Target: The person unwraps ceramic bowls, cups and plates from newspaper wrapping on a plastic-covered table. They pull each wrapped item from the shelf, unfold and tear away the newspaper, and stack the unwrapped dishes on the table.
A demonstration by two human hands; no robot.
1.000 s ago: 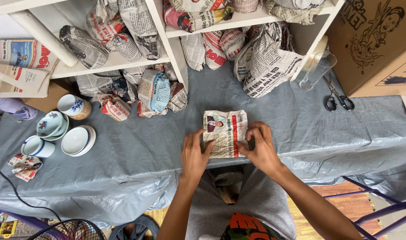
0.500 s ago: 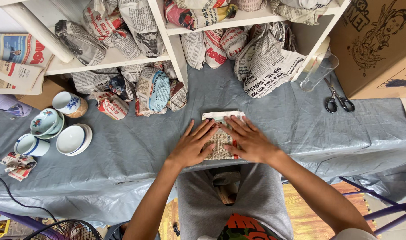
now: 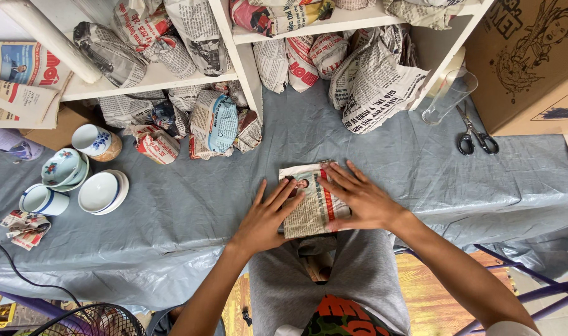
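At frame centre, a newspaper-wrapped bundle [image 3: 313, 202] was pressed flat under open left hand [image 3: 266, 218] and right hand [image 3: 358, 200]; nothing was gripped, and folding seemed in hand.

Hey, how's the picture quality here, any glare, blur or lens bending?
Head view: soft, even light, with faint sheen on the grey table cover; both hands, left and right, sharp on the newspaper parcel; the shelf post leans, hinting at wide-angle distortion.
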